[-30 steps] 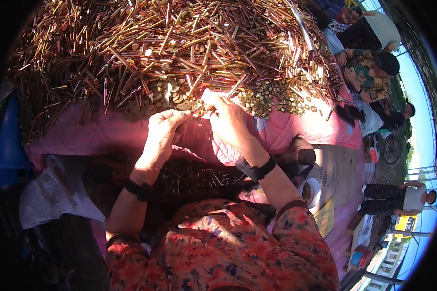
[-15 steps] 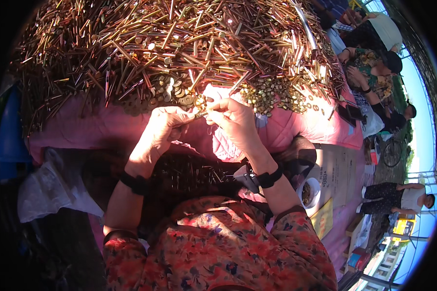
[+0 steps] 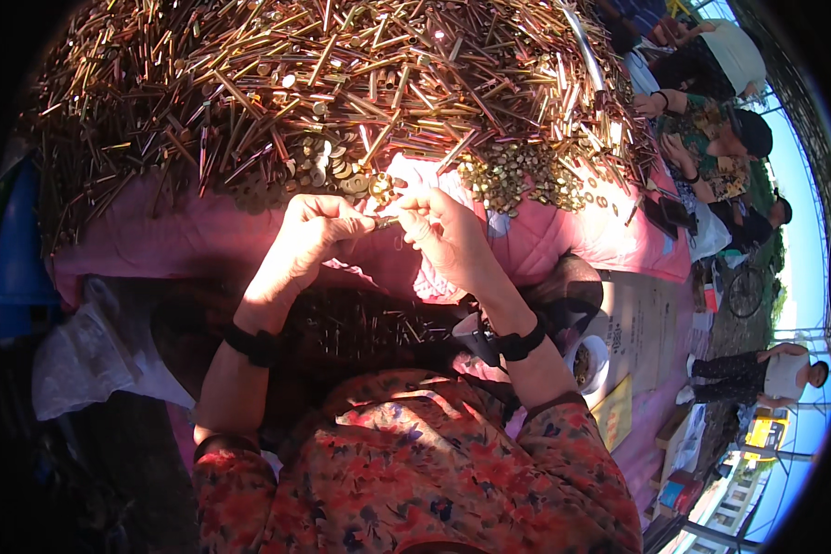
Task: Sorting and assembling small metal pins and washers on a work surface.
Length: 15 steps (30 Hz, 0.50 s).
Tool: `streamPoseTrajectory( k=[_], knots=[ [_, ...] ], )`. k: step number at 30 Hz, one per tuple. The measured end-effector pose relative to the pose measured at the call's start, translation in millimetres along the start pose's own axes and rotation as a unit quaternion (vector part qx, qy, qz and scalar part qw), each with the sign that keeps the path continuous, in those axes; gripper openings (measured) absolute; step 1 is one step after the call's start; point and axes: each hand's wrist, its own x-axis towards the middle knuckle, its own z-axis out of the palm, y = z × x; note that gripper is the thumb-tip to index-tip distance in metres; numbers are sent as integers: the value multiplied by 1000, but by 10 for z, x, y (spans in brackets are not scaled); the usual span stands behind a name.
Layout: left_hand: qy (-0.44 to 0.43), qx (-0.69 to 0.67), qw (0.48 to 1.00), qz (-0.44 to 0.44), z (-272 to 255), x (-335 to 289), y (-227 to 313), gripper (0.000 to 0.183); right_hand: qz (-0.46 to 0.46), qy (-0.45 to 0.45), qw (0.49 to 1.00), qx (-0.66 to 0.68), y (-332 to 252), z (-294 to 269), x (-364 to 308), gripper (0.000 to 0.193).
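A small slender metal piece (image 3: 386, 222) sits between the two hands, just above the near edge of the pink quilt (image 3: 166, 240); taking 12 o'clock as away from the person, its long axis runs roughly from 9 to 3, with the 3 o'clock end tipped slightly toward 2; the left hand (image 3: 303, 226) is pinching its 9 o'clock end between thumb and bent fingers, so the piece points out from those fingers toward 3 o'clock; the right hand (image 3: 448, 235) comes in from the opposite side, its curled fingers at the far end of the piece, which lies toward 9 o'clock from them; neither hand is clearly nearer, since each is right at one end; glare there hides whether the right fingers grasp the piece itself, hold some smaller part against it or only hover beside it, so I cannot tell.

Around the hands, a broad heap of coppery metal tubes (image 3: 342, 83) spreads from 10 to 2 o'clock; flat round washers (image 3: 328, 166) lie near the left hand toward 12; small brassy fittings (image 3: 512, 175) are gathered near the right hand toward 1; a white bowl (image 3: 598, 371) is farther off, toward 4 from the right hand.
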Motion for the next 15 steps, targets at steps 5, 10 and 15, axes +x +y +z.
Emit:
streamPoseTrajectory(
  k=[5,10,15],
  knots=[
    [-28,8,1000,-1,-4,-12,-5,14,72,-52,995,-52,46,-51,14,17],
    [-37,-2,999,1,11,14,4,14,-198,38,963,-181,-24,-20,-44,25],
    [-38,15,999,-4,8,22,-26,15,-2,-55,998,5,-28,-32,-58,24]
  ],
)
